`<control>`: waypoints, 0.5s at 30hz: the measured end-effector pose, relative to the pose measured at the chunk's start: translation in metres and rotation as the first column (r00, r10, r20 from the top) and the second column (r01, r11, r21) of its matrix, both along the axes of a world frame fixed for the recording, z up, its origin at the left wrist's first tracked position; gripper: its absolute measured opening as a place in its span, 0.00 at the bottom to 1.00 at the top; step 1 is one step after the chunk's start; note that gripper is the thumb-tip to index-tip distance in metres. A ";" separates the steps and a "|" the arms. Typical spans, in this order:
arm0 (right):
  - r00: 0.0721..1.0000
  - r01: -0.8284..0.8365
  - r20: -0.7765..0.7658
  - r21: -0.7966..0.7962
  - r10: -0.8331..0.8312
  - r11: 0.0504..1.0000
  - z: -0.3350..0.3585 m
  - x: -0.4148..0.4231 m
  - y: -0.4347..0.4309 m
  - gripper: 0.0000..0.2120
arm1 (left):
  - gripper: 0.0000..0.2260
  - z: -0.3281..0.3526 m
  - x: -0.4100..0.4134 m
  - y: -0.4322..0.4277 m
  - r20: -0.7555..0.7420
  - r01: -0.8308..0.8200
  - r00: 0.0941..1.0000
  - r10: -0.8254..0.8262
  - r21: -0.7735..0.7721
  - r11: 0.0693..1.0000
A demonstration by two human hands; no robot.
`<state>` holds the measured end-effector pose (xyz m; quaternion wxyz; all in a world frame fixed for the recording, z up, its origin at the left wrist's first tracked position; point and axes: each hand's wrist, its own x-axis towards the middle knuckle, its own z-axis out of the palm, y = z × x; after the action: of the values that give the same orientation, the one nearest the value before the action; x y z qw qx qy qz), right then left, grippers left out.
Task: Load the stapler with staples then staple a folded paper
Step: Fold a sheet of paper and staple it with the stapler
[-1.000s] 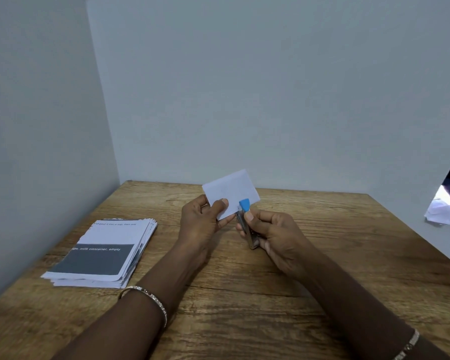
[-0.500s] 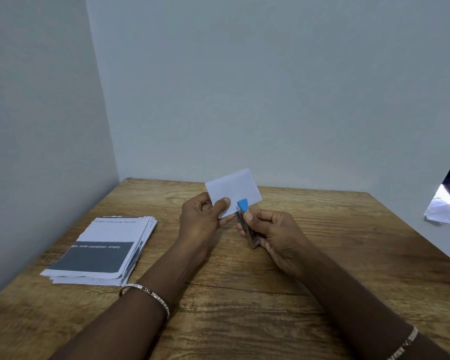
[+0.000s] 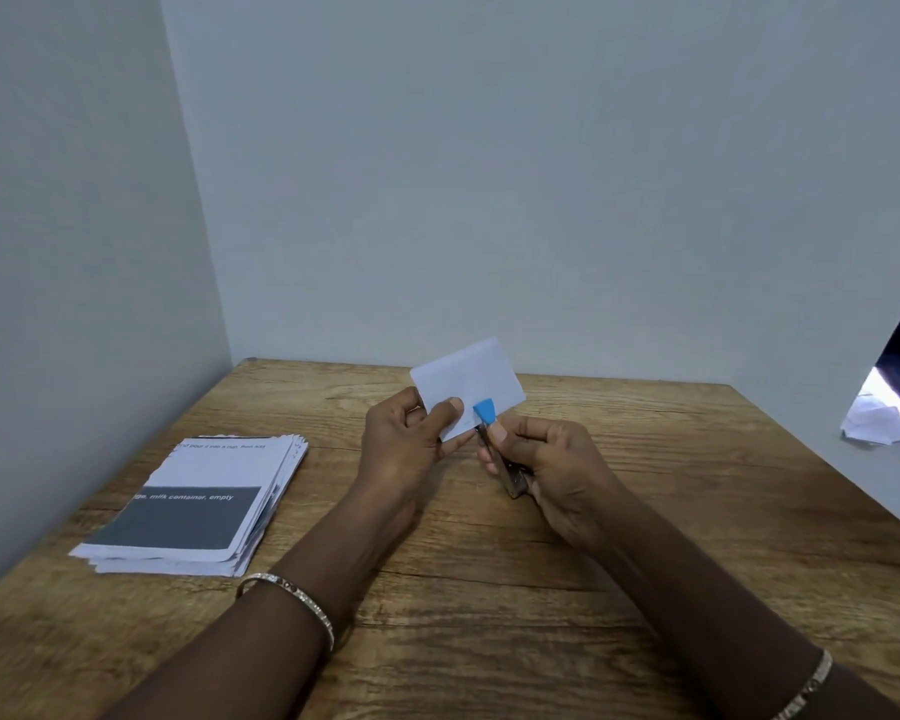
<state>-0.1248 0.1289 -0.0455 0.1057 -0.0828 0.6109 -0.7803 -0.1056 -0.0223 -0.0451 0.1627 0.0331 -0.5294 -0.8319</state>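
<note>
The right grip [image 3: 557, 470] is curled round the stapler [image 3: 513, 483], thumb lying along its top just behind the blue nose, fingers wrapped beneath. The stapler's long axis runs from the metal tail at about 5 o'clock, by the palm, up to the nose at about 11 o'clock. There the nose overlaps the lower edge of the folded paper [image 3: 468, 379]; whether that edge sits fully inside the stapler's mouth is too small to tell. The left grip [image 3: 406, 444] pinches the paper's lower left corner between thumb and forefinger, holding it up off the bench [image 3: 489, 589], tilted, with its long side rising toward 1 o'clock. So the paper lies at roughly 11 o'clock from the right grip and touches the nose, with the left grip just beside it at 9 o'clock. The coming squeeze likely belongs to the right grip, since it is the one on the tool, while the left only steadies. A stack of printed sheets [image 3: 193, 501] lies well apart at 8 o'clock, and crumpled paper [image 3: 879, 423] shows off the bench's edge at 3 o'clock.
</note>
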 end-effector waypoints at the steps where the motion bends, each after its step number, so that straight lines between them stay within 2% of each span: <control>1: 1.000 -0.021 0.005 -0.013 0.021 1.000 0.001 0.000 0.001 0.13 | 0.08 0.000 0.000 -0.001 0.002 -0.003 1.000 0.003 0.003 1.000; 7: 0.997 -0.068 0.035 -0.056 0.070 0.996 0.002 -0.001 0.000 0.14 | 0.07 0.001 -0.003 -0.007 -0.001 -0.014 1.000 0.014 -0.010 1.000; 15: 0.998 -0.062 0.003 -0.023 0.062 0.998 0.000 -0.001 0.000 0.13 | 0.09 0.000 -0.003 -0.007 -0.017 -0.001 1.000 0.000 -0.043 0.999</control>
<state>-0.1259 0.1289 -0.0456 0.1299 -0.1016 0.5988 -0.7837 -0.1086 -0.0293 -0.0448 0.1680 0.0228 -0.5458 -0.8206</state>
